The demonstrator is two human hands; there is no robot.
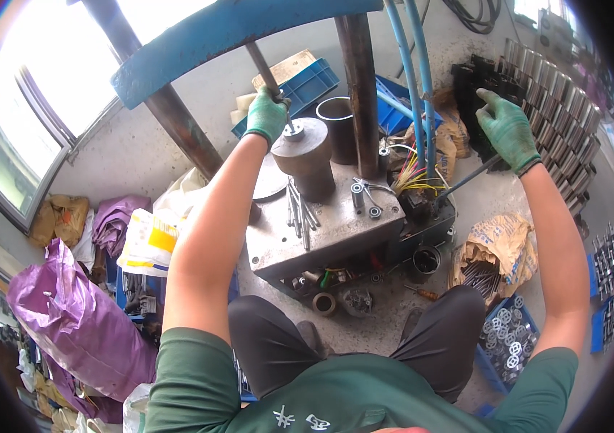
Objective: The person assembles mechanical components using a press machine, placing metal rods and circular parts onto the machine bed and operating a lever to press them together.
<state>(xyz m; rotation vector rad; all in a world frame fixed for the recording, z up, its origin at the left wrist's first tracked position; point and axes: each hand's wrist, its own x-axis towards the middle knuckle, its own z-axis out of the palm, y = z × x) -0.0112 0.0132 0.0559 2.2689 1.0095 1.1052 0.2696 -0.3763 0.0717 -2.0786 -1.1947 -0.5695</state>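
My left hand (267, 117), in a green glove, is wrapped round a metal rod (262, 66) that comes down from the blue crossbeam (235, 32) of a press. Just below it stands a thick steel cylinder (303, 148) with a small round fitting (292, 132) on top. My right hand (509, 131), also gloved in green, is raised at the right with fingers stretched out. Close by its wrist is the end of a long lever (469, 177). Several thin metal pins (300, 209) lie on the press table (336, 242), near small bearings (357, 193) and a wire-like tool (375, 189).
Stacked shiny metal tubes (552, 108) stand at the far right. A torn paper sack of rods (498, 252) and a blue crate of round parts (509, 339) sit on the right. Coloured wires (417, 173) hang beside blue hoses (419, 72). A purple sack (80, 325) leans at left.
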